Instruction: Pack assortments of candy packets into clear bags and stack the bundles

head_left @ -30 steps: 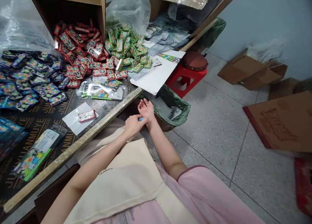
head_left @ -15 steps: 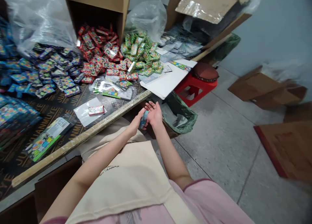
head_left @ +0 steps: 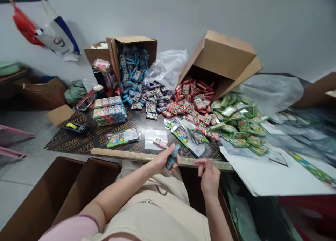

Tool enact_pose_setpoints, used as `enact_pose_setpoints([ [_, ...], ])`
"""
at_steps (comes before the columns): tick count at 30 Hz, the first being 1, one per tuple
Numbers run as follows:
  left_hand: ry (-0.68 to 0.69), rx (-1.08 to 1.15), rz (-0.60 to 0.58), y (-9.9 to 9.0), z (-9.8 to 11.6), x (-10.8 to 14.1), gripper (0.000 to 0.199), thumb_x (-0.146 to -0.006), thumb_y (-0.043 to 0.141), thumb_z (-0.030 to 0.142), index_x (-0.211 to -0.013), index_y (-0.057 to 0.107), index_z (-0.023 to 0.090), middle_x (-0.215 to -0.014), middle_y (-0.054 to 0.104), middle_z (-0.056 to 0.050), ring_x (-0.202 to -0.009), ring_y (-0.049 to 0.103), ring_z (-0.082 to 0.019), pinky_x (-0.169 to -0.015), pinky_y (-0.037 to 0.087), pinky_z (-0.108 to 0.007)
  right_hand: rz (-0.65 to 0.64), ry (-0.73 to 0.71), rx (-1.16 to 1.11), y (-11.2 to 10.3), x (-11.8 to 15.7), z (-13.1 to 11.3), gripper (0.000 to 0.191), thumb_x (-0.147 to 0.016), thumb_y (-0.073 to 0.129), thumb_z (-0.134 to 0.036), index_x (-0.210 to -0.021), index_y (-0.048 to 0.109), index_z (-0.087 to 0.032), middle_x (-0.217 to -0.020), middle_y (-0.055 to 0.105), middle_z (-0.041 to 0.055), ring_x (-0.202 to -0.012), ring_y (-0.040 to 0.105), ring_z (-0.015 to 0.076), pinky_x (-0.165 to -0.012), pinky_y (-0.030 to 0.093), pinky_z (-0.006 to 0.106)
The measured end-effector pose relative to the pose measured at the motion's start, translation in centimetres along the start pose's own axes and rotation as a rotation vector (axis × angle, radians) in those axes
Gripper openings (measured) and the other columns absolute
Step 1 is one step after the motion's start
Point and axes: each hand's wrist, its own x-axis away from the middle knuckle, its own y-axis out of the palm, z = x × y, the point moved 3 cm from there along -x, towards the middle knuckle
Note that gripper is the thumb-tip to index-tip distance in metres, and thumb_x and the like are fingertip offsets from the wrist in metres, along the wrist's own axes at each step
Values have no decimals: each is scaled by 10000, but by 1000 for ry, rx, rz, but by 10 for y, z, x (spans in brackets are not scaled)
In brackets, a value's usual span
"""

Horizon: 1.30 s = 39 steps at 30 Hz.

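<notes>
My left hand (head_left: pixel 163 160) is closed around a small blue bottle (head_left: pixel 172 157), held just over the front edge of the table. To its right, my right hand (head_left: pixel 210 174) is apart from the bottle and holds nothing that I can see; its index finger points left and the other fingers are loosely bent. Just beyond my left hand, a small red-and-white packet (head_left: pixel 160 142) lies on a white sheet (head_left: pixel 149 137). A flat printed package (head_left: pixel 122 137) lies left of the sheet, and clear-wrapped printed packages (head_left: pixel 187 139) lie right of it.
Heaps of blue packets (head_left: pixel 135 75), purple packets (head_left: pixel 154 96), red packets (head_left: pixel 194 101) and green packets (head_left: pixel 241 123) spread across the back. Stacked boxes (head_left: pixel 109 110), a tape dispenser (head_left: pixel 76 127) and a phone (head_left: pixel 85 103) are at left. White board (head_left: pixel 278 174) overhangs the right edge.
The view has swung left, from the floor at right to the table. My hands, together around the blue thing before, are now apart, with the bottle in my left hand.
</notes>
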Motion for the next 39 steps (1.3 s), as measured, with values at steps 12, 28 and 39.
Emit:
enact_pose_setpoints([
  [12, 302, 450, -46, -78, 107, 75, 804, -691, 198, 931, -450, 387, 188, -376, 257, 29, -336, 277, -85, -311, 198, -203, -458, -298, 459, 86, -49, 17, 444, -829, 521, -611, -883, 708, -212, -1025, 709, 137, -1028, 643, 314, -935, 486, 499],
  [28, -32, 411, 53, -82, 79, 31, 557, -911, 352, 612, -631, 521, 162, -421, 494, -10, -266, 409, -108, -249, 163, -178, -711, -4, -244, 179, -52, -62, 354, -771, 699, -488, -1028, 741, -248, -1139, 699, 66, -1067, 623, 241, -939, 480, 384],
  [39, 140, 636, 362, -79, 66, 38, 411, -848, 600, 495, -677, 569, 122, -530, 563, -11, -351, 479, -65, -286, 207, -122, -591, 292, -477, 195, -33, -58, 346, -716, 770, -357, -1039, 705, -250, -1149, 696, 46, -1064, 621, 208, -819, 521, 287],
])
